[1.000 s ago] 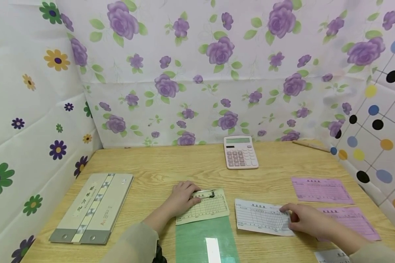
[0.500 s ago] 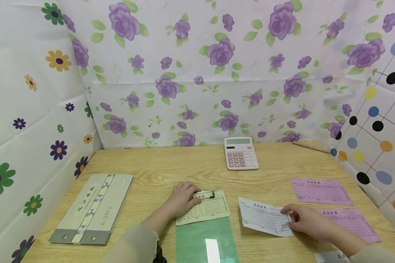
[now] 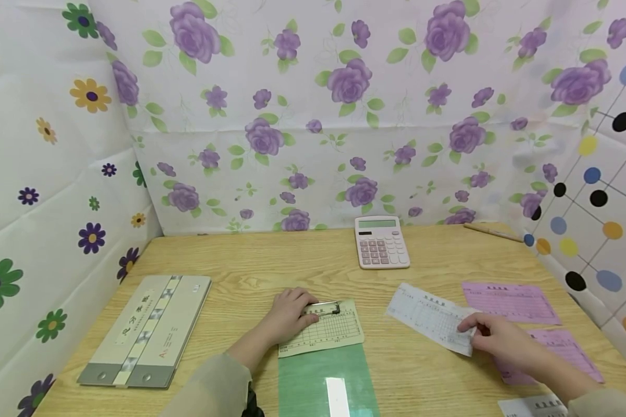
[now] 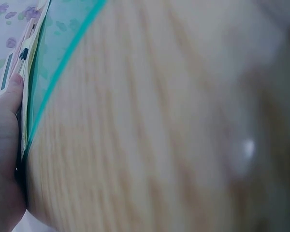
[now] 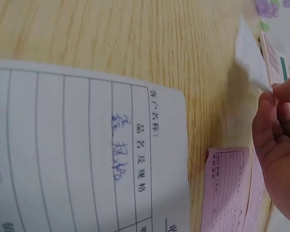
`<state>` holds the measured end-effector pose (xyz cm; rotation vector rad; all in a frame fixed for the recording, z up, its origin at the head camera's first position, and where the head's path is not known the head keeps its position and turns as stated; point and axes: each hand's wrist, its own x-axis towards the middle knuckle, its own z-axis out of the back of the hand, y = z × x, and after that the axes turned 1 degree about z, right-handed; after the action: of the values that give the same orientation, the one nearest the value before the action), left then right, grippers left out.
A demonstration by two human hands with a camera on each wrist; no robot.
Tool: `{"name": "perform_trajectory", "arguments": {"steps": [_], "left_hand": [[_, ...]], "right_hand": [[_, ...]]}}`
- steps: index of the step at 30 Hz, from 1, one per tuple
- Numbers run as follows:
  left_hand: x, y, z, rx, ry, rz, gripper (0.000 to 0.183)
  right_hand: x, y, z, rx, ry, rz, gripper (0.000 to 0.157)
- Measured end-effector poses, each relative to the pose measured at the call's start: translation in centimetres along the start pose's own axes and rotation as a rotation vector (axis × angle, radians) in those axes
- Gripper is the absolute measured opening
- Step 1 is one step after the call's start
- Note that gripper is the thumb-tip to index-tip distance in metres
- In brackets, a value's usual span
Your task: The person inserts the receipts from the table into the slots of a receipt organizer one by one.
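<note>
My left hand (image 3: 290, 315) rests on the top left of a green clipboard (image 3: 323, 370), beside its metal clip (image 3: 330, 308). A yellow form (image 3: 331, 331) lies under that clip. In the left wrist view the thumb (image 4: 13, 92) touches the sheet; the other fingers are hidden. My right hand (image 3: 501, 341) pinches a white form (image 3: 430, 315) by its lower right corner, between thumb and fingertips. This form is lifted off the table and tilted, as the right wrist view also shows.
Two pink forms (image 3: 511, 302) lie at the right, one partly behind my right hand. Another white form (image 3: 534, 406) is at the front right. A pink calculator (image 3: 382, 243) stands at the back, a thin brown stick (image 3: 492, 232) beyond it. A ledger binder (image 3: 146, 330) lies left.
The white form has been raised from the table and swung, its far end moving up and to the right. My right hand has shifted slightly right; my left hand has stayed put.
</note>
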<state>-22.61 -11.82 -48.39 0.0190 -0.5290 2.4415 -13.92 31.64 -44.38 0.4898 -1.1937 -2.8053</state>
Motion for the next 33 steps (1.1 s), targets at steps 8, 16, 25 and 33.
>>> {"name": "perform_trajectory", "arguments": {"steps": [8, 16, 25, 33], "left_hand": [[0.0, -0.2, 0.1, 0.000, 0.014, 0.012, 0.038], [0.0, -0.2, 0.1, -0.003, 0.021, 0.022, 0.038], [0.0, 0.0, -0.1, 0.012, 0.021, 0.018, 0.039], [0.0, -0.1, 0.0, 0.007, 0.017, 0.018, 0.039]], "right_hand": [[0.0, 0.1, 0.2, -0.061, -0.053, -0.001, 0.018], [0.6, -0.4, -0.1, -0.131, -0.161, 0.095, 0.017], [0.6, 0.6, 0.3, -0.106, -0.172, 0.054, 0.029], [1.0, 2.5, 2.0, 0.070, -0.087, 0.143, 0.040]]}}
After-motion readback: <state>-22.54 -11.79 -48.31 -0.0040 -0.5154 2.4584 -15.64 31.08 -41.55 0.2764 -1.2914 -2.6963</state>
